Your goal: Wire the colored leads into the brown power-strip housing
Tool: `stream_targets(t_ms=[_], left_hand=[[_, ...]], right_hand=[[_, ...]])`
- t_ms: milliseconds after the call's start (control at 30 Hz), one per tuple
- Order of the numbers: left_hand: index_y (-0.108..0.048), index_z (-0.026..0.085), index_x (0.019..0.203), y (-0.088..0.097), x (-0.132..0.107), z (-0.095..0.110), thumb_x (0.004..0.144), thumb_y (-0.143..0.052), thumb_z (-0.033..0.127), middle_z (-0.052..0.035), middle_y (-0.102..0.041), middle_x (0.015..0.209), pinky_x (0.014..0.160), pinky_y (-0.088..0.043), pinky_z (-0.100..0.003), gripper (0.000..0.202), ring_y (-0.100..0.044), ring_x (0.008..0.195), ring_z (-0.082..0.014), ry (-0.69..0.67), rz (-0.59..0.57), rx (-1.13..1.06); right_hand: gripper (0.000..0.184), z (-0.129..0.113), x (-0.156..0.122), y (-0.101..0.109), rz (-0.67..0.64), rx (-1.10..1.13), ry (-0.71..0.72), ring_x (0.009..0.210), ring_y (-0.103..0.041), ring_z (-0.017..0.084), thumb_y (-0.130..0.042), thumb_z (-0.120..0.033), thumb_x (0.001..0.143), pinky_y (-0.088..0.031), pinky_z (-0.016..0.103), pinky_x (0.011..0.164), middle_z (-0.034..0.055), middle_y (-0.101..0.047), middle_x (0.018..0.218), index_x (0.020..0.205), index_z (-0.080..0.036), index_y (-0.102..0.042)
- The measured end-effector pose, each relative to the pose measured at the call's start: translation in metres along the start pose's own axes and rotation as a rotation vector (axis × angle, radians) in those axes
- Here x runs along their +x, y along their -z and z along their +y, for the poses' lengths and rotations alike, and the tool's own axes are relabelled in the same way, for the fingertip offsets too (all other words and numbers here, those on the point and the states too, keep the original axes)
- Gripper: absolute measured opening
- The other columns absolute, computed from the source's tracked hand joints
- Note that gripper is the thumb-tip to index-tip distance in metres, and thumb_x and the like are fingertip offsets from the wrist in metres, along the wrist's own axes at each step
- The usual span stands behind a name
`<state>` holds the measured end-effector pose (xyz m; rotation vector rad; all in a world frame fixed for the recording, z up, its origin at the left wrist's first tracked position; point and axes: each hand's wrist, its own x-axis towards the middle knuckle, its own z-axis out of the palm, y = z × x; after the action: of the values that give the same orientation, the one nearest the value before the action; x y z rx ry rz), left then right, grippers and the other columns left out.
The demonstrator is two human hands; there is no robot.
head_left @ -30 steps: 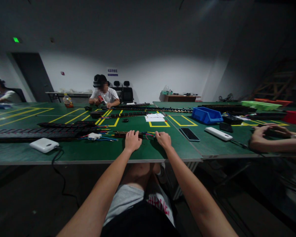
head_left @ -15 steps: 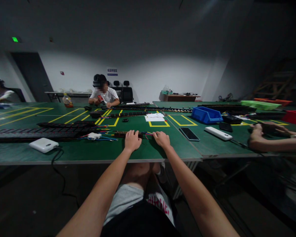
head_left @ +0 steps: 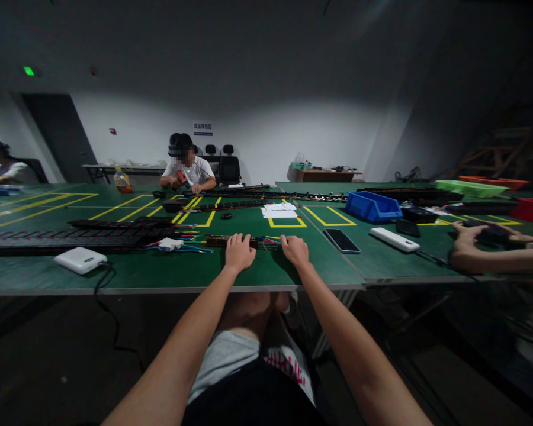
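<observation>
My left hand rests on the green table with its fingers curled over the right end of a short dark strip. Coloured wires stick out of that strip between my hands. My right hand lies just to the right, fingers bent down at the wire ends. What its fingertips pinch is hidden. A white connector with blue and red wires lies left of the strip.
Long black strips stretch along the left. A white power bank with a cable lies near the front edge. A phone, a white bar and a blue bin are at the right. A co-worker's hands work at far right; another person sits opposite.
My right hand shifted slightly left and then back right along the wires. The left hand stays on the strip. The co-worker's hands at the right moved a little.
</observation>
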<state>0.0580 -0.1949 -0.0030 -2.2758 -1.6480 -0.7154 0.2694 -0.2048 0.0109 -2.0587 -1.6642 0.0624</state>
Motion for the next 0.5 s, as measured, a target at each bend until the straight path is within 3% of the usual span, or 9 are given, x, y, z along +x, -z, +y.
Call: stream_targets(t_ms=[200,433,500], left_hand=[[-0.061,0.015,0.138,-0.0012,0.0004,0.0002,0.092,-0.052,0.029,-0.0168,-0.061,0.142,0.121,-0.033,-0.047,0.049,-0.049,0.138,-0.0318,0.006,0.001,-0.003],[-0.060,0.016,0.139,-0.0022,0.0006,-0.0002,0.092,-0.052,0.029,-0.0163,-0.060,0.144,0.121,-0.033,-0.048,0.050,-0.049,0.138,-0.0318,0.013,0.001,0.001],[-0.060,0.016,0.139,-0.0018,0.0007,-0.0004,0.092,-0.052,0.030,-0.0163,-0.060,0.144,0.121,-0.033,-0.048,0.050,-0.049,0.139,-0.0321,0.009,-0.003,0.000]], right_hand=[[0.050,0.0021,0.0006,-0.0021,0.143,0.036,0.009,0.097,-0.069,0.021,-0.031,-0.040,0.107,-0.043,0.026,0.081,0.0117,-0.076,0.110,0.108,-0.020,-0.077],[0.052,-0.0013,0.0008,-0.0026,-0.044,-0.039,0.065,0.101,-0.070,0.023,-0.035,-0.048,0.106,-0.044,0.028,0.085,0.0138,-0.076,0.111,0.101,-0.021,-0.079],[0.049,-0.0019,0.0005,-0.0030,-0.037,-0.037,0.070,0.102,-0.070,0.024,-0.036,-0.048,0.106,-0.044,0.029,0.086,0.0134,-0.076,0.113,0.105,-0.021,-0.077]])
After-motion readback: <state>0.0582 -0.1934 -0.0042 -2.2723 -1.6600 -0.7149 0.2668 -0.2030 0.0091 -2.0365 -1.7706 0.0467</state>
